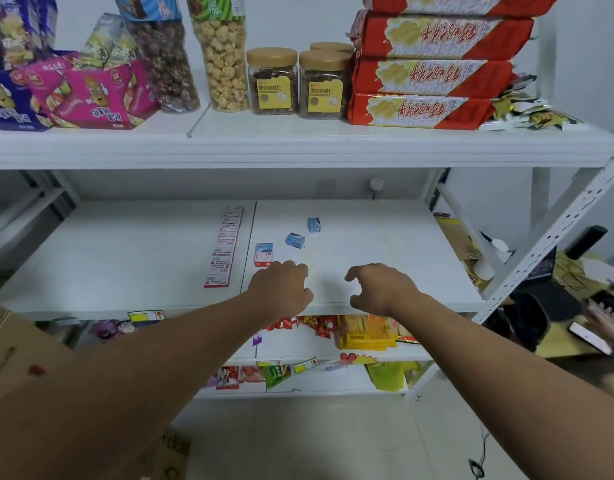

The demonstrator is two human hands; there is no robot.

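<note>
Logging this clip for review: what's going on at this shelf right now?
A person reaches both bare hands over the front of the middle shelf. The left hand is right next to a small red-and-white box, its fingers curled under and hidden; the right hand hovers beside it, loosely curled, holding nothing. Two small blue boxes and a strip of labels lie nearby, untouched.

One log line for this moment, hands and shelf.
left hand curled beside red-white box, contents unseen | right hand loosely curled, empty | both over middle shelf

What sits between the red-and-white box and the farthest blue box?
Another small blue box, lying askew on the shelf, per the head view.
</note>
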